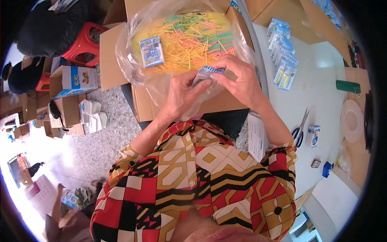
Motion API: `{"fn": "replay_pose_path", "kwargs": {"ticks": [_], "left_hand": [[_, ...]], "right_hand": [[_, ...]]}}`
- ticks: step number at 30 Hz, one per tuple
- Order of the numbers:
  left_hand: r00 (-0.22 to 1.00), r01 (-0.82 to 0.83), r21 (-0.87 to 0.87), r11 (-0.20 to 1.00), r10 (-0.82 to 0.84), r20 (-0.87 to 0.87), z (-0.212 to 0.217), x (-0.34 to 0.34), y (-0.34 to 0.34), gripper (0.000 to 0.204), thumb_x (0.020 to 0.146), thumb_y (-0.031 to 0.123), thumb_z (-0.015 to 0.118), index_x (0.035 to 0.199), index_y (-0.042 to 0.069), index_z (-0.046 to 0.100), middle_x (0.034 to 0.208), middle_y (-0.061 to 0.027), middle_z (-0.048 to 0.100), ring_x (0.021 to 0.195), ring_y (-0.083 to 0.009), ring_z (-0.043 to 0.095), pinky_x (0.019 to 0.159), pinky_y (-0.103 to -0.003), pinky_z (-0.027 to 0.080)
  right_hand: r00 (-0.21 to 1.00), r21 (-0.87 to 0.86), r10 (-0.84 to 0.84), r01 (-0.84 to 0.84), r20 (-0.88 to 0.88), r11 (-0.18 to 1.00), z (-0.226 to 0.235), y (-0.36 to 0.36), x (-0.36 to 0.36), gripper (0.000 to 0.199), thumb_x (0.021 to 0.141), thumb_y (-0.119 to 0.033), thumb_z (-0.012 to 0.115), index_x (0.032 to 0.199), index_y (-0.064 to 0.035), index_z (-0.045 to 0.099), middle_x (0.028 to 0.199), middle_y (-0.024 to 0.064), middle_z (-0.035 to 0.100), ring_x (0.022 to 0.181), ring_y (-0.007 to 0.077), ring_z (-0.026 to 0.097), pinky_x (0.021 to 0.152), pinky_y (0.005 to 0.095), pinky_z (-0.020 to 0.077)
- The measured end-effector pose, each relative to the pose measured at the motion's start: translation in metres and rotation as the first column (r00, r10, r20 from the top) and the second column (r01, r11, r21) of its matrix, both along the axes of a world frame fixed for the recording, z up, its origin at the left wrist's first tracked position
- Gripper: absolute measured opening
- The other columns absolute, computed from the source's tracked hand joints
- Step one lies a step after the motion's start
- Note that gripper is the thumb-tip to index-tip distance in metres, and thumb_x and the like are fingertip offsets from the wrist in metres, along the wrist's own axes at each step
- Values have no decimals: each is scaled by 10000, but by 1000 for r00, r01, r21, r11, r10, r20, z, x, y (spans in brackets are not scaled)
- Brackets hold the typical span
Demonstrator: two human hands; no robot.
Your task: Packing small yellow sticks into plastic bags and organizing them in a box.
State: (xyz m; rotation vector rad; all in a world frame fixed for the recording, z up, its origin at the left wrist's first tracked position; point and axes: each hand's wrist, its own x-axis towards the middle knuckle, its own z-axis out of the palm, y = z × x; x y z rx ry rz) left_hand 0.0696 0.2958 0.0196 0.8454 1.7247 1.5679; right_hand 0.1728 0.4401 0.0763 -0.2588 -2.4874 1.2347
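Note:
In front of me a cardboard box [177, 107] lined with a clear plastic bag [125, 56] is heaped with thin yellow, green and pink sticks [193, 38]. Over the box's near edge, my left hand [184, 92] grips the left side of a small clear-and-blue packet [205, 72] with a striped edge. My right hand [240, 78] pinches the same packet's upper right end, its fingers bent. What the packet holds is mostly hidden by my fingers. A similar flat packet [152, 51] lies on the sticks at the left.
On the white table [298, 109] to my right lie a row of filled packets [284, 54], scissors [300, 129], a small printed box [313, 135] and a green block-shaped thing [348, 87]. Left are a red stool [85, 44], cartons [66, 82] and a seated person [52, 26].

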Motion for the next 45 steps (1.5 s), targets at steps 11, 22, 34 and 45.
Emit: {"fn": "replay_pose_path", "kwargs": {"ticks": [11,22,34,45], "left_hand": [[986,-21,60,998,10,169,2,-2,-10,100,774,64,675,827,-19,662,655,30,583,614,-14,454,518,-204,405],[983,-89,107,990,70,171,-5,-1,-12,90,745,43,705,730,-8,632,645,34,589,612,-4,474,514,-177,406],[981,-47,148,988,18,194,-2,10,-19,98,753,66,705,727,-8,647,602,43,546,584,-15,434,497,-205,376],[995,79,39,996,-81,62,-6,16,-31,80,778,48,682,801,-16,641,735,30,587,662,-18,456,541,-192,384]], "right_hand": [[981,187,-11,48,-191,981,2,-6,1,353,651,-17,724,972,-37,578,1021,82,571,944,223,568,805,305,463],[991,316,82,-45,-104,948,4,-12,-2,328,644,-7,723,934,-35,571,1068,92,548,984,233,551,836,316,454],[998,-31,28,-29,-50,999,6,-19,9,298,728,34,668,1005,-33,578,902,79,627,774,169,612,696,269,491],[978,279,140,-92,-156,956,-1,-19,20,307,653,61,687,929,-41,600,926,103,599,807,243,602,691,294,488]]}}
